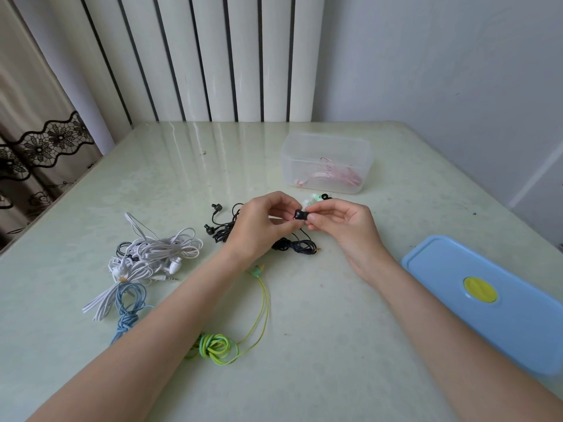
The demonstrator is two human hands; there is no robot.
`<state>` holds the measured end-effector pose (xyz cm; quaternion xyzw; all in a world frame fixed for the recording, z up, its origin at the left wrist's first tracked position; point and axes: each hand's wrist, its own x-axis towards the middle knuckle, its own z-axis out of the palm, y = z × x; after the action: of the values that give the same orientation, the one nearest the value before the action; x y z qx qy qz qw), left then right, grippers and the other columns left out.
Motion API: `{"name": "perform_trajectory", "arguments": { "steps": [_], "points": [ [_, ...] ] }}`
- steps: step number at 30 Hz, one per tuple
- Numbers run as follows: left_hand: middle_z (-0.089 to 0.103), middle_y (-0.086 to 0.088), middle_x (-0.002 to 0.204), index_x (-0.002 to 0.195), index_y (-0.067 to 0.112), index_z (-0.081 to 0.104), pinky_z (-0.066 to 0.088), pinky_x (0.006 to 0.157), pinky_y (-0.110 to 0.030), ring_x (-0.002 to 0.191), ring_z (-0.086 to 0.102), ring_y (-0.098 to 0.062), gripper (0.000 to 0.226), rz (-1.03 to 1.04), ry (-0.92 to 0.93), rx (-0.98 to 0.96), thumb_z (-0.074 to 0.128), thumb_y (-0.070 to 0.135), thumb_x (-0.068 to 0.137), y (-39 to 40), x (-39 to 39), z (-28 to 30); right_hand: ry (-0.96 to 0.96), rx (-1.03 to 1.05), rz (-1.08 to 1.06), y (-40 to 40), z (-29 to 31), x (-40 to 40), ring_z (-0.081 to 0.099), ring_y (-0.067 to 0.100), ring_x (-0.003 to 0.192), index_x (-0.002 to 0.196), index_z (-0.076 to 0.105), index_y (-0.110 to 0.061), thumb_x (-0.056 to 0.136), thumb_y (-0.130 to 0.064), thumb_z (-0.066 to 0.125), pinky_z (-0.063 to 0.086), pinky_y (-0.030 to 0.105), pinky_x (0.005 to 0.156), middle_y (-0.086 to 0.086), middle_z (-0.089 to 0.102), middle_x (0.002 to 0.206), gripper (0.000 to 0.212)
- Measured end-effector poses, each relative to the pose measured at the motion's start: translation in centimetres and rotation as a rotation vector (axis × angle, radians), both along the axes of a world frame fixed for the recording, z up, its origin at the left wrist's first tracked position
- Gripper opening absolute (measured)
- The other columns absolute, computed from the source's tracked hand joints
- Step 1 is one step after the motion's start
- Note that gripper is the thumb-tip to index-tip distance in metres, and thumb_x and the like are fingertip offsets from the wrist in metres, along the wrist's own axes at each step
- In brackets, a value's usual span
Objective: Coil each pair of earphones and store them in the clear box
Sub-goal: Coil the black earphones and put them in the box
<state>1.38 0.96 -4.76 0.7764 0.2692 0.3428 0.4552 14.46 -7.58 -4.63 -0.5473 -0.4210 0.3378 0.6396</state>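
My left hand (262,222) and my right hand (341,222) meet above the table's middle, both pinching the buds of a pair of black earphones (300,214). Its dark cord (294,245) trails down onto the table beneath my hands. The clear box (326,141) stands open just beyond, with pink earphones (332,176) lying inside. Another black pair (221,228) lies left of my left hand. A tangle of white earphones (155,257), a blue pair (131,306) and a yellow-green pair (219,347) lie at the near left.
The box's blue lid (487,303) with a yellow-green centre button lies flat at the right, near the table's edge. Small pale green and white earbuds (313,197) peek out behind my right hand. A radiator and a curtain stand behind the table.
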Motion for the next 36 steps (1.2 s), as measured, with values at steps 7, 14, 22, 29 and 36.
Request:
{"name": "perform_trajectory", "arguments": {
  "steps": [7,14,22,29,36],
  "points": [
    [0.066,0.005,0.078,0.079,0.019,0.063,0.052,0.073,-0.02,0.069,0.06,-0.005,0.016,0.009,0.022,-0.029,0.076,0.011,0.072,0.13,-0.07,0.02,-0.055,-0.017,0.02,-0.01,0.0,-0.07,0.064,0.006,0.067,0.081,0.066,-0.011,0.077,0.009,0.063,0.051,0.013,0.069,0.002,0.068,0.078,0.021],
    [0.063,0.004,0.08,0.089,0.017,0.063,0.051,0.071,-0.016,0.07,0.059,-0.005,0.019,0.004,0.021,0.007,0.073,0.012,0.075,-0.06,-0.06,0.12,-0.025,-0.007,0.001,0.11,-0.02,-0.04,0.062,0.007,0.058,0.083,0.066,-0.008,0.08,0.005,0.061,0.051,0.015,0.061,0.005,0.066,0.07,0.014],
    [0.067,-0.001,0.09,0.097,0.019,0.067,0.05,0.072,-0.018,0.076,0.063,-0.009,0.019,0.015,0.057,0.008,0.071,0.016,0.078,-0.07,-0.07,0.16,-0.038,-0.012,0.003,0.12,0.0,-0.17,0.061,0.006,0.056,0.085,0.064,-0.007,0.081,0.006,0.06,0.05,0.015,0.059,0.008,0.064,0.07,0.013],
    [0.06,-0.001,0.082,0.095,0.02,0.063,0.047,0.069,-0.009,0.067,0.055,-0.002,0.021,0.01,0.048,0.068,0.071,0.011,0.077,-0.29,-0.02,0.34,-0.068,-0.021,-0.018,0.29,-0.17,-0.14,0.058,0.005,0.051,0.077,0.063,-0.011,0.082,0.003,0.061,0.048,0.014,0.054,-0.005,0.063,0.054,0.015],
    [0.062,-0.001,0.083,0.094,0.021,0.063,0.049,0.069,-0.012,0.07,0.057,-0.003,0.021,0.013,0.037,0.025,0.071,0.013,0.077,-0.18,-0.06,0.17,-0.06,-0.008,-0.026,0.39,-0.29,-0.06,0.057,0.005,0.053,0.08,0.064,-0.009,0.084,0.001,0.059,0.048,0.015,0.055,0.007,0.062,0.067,0.011]
  ]
}}
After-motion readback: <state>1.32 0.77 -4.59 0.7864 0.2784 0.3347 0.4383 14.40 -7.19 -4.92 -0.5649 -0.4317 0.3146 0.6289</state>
